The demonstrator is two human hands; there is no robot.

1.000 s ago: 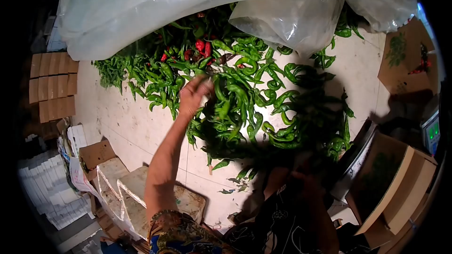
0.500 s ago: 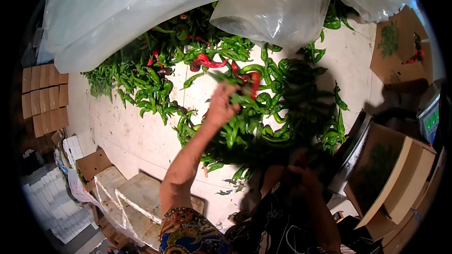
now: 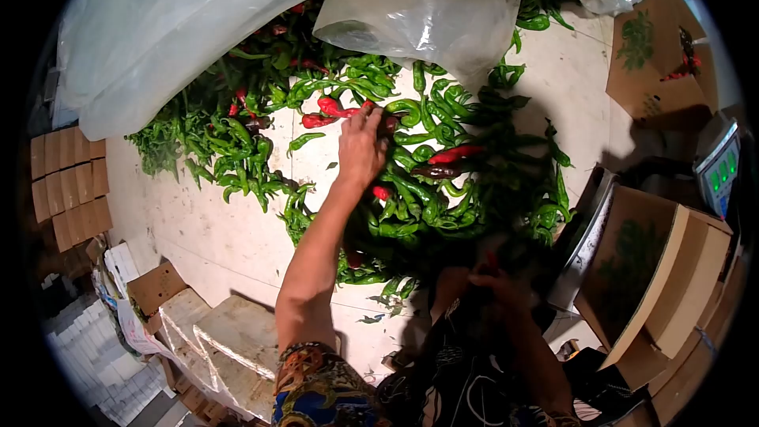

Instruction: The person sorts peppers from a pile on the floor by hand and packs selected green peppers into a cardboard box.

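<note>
Green and red long peppers lie in a loose heap on the pale floor. My left hand (image 3: pixel 364 150) reaches into the middle of them, fingers closed over a red pepper (image 3: pixel 387 123) that they partly hide. Just beyond its fingertips lies another red pepper (image 3: pixel 336 108), with a smaller red one (image 3: pixel 318 121) beside it. To the right, a bright red pepper (image 3: pixel 456 154) and a dark brownish one (image 3: pixel 437 171) rest on green peppers (image 3: pixel 411 198). Deep in shadow near my body, my right hand (image 3: pixel 500 281) is closed around something red, apparently a red pepper (image 3: pixel 492 259).
Clear plastic sheeting (image 3: pixel 237 8) covers the far part of the heap. Cardboard boxes (image 3: pixel 628 269) and a scale with green digits (image 3: pixel 721 170) stand at the right. Small cartons (image 3: pixel 71 178) are stacked at the left, with a worn foam block (image 3: pixel 237 340) closer in.
My left hand has moved forward onto a red pepper from among the green ones. A red and a dark pepper now lie to its right. The view has shifted slightly; my right hand stays low.
</note>
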